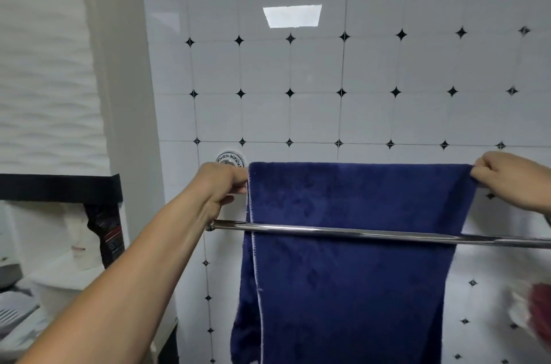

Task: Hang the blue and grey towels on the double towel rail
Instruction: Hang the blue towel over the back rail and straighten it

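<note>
Two hands hold one blue towel up by its top edge. The left hand is at the top left corner of the towel. Its fingers are curled in and pinch the left edge of the cloth. The right hand is at the top right corner. Its fingers are bent and pinch that corner, and the cloth bunches up a little there.

The top edge of the towel is pulled flat and straight between the two hands. It sits close to the white tiled wall, which has small black stars where the tiles meet. The towel hangs down long and goes out of the bottom of the picture. A thin pale seam runs down its left side.

A shiny silver bar of the towel rail goes across in front of the towel, lower than the hands. The towel hangs behind this bar. The back bar is hidden by the cloth, so I cannot tell if the towel lies over it. A round silver wall mount peeks out just above the left hand.

A blurry red thing shows at the right edge. I cannot tell what it is.
</note>
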Demonstrator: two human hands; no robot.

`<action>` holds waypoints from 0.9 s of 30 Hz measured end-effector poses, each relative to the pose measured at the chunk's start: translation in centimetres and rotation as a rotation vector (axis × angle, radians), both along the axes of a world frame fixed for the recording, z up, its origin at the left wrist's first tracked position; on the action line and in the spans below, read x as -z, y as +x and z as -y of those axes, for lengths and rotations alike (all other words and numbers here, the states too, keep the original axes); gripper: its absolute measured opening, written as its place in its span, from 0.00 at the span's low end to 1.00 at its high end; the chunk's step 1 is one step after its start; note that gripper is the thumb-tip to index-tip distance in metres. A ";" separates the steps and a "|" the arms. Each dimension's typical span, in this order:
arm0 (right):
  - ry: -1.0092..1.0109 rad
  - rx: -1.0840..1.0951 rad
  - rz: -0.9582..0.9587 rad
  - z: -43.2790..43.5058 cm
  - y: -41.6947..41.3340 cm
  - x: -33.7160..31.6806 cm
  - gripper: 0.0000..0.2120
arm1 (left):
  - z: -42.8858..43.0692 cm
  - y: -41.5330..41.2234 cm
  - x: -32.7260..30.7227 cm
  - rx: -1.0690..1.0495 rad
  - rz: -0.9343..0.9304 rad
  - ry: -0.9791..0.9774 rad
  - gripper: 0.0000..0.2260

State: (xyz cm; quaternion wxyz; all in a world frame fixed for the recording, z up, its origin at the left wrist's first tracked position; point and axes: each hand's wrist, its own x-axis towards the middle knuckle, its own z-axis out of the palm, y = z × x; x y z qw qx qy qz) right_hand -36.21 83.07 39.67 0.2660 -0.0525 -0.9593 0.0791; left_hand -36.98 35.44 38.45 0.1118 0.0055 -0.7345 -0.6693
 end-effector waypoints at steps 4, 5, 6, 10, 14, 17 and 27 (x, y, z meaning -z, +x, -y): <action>-0.213 -0.007 -0.081 0.7 1.1 0.7 0.14 | -0.1 -0.4 0.8 -0.026 -0.079 0.006 0.06; -0.258 -0.066 -0.098 1.6 1.6 0.6 0.10 | -0.2 -0.3 0.8 -0.017 -0.100 0.026 0.05; -0.282 -0.139 -0.103 2.6 1.9 0.4 0.07 | -0.3 -0.2 0.6 -0.008 -0.117 0.036 0.04; -0.140 -0.296 -0.042 5.9 2.0 -0.6 0.09 | -1.2 0.1 -0.1 -0.009 -0.162 -0.037 0.06; -0.102 -0.243 -0.034 5.8 1.7 -1.8 0.08 | -1.3 0.1 -0.7 -0.070 -0.171 -0.042 0.08; -0.269 -0.234 -0.035 4.1 2.2 -2.6 0.07 | -0.9 -0.4 -1.0 -0.136 -0.171 0.002 0.07; -0.590 -0.030 -0.017 3.6 3.7 -0.1 0.14 | -1.4 -1.2 0.1 -0.040 -0.115 -0.170 0.08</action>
